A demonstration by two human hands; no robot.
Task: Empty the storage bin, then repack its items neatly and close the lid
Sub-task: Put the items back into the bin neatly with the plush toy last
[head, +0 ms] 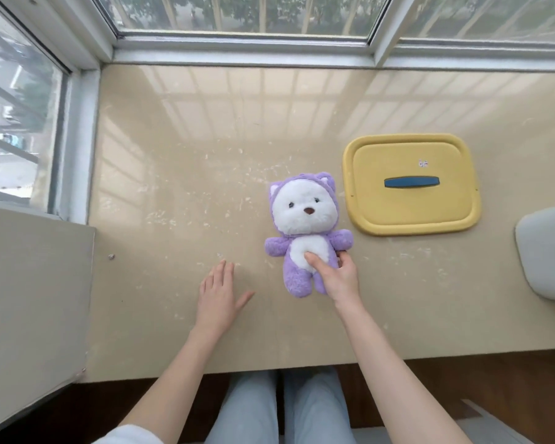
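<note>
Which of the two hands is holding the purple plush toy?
The right hand: it pinches the plush toy at its belly, while the left hand is spread open, apart from the toy.

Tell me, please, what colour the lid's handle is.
The handle is dark blue, set in the yellow lid; head view.

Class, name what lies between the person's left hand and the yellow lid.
In the head view, the purple plush toy, held by the right hand, lies on the beige ledge between the left hand and the yellow lid.
</note>
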